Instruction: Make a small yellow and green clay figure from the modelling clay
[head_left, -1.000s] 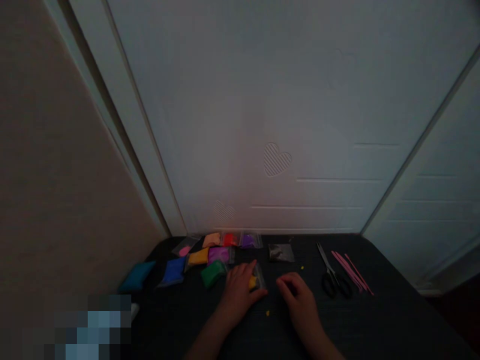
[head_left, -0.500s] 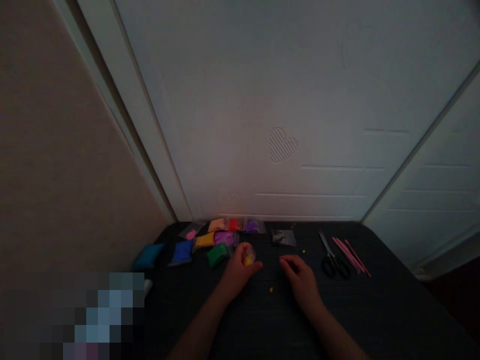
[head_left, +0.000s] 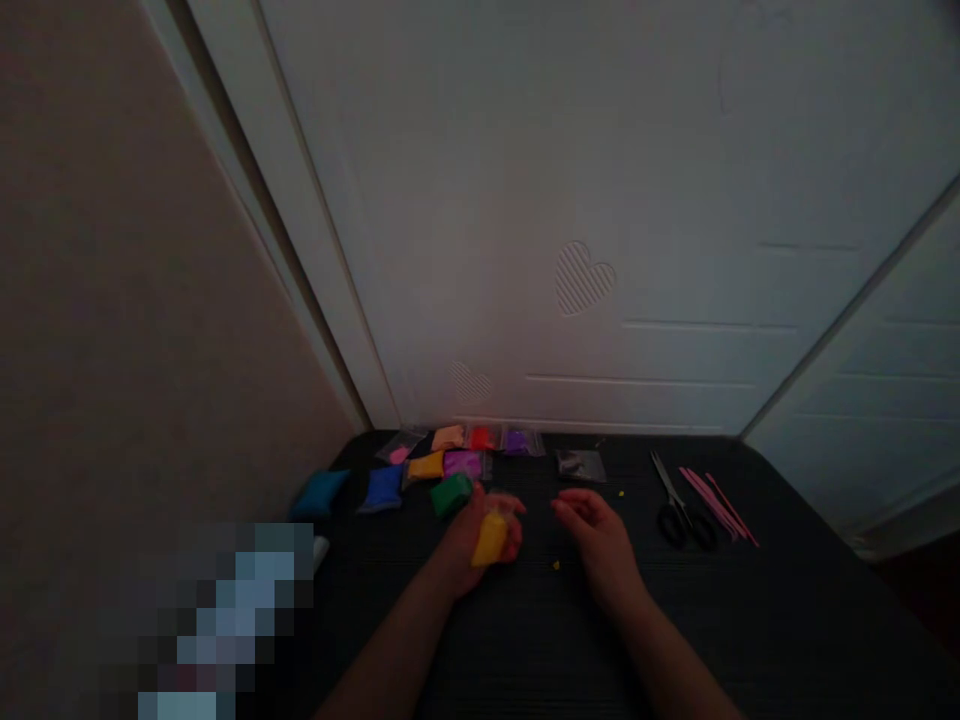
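Note:
My left hand [head_left: 459, 545] is turned palm up, fingers curled about a small clear bag of yellow modelling clay [head_left: 490, 540]. Over the dark table, my right hand [head_left: 600, 530] is closed in a pinch, thumb against fingertips; whatever is between them is too small to make out. A tiny yellow clay bit [head_left: 556, 566] lies on the table between the two hands. Another yellow crumb [head_left: 621, 493] sits farther off, beyond my right hand. Just behind my left hand rests a green clay packet [head_left: 451, 494].
Several bagged clays stand at the back left, among them a blue packet [head_left: 383, 487], a teal packet [head_left: 321, 493] and a red packet [head_left: 482, 438]. A clear bag with dark contents [head_left: 580, 465] lies behind my right hand. Black-handled scissors [head_left: 678, 508] and pink modelling tools [head_left: 712, 503] lie to the right.
My left hand has rolled palm up, bringing more of the yellow clay bag into sight. My right hand stays pinched. The whole view has shifted slightly.

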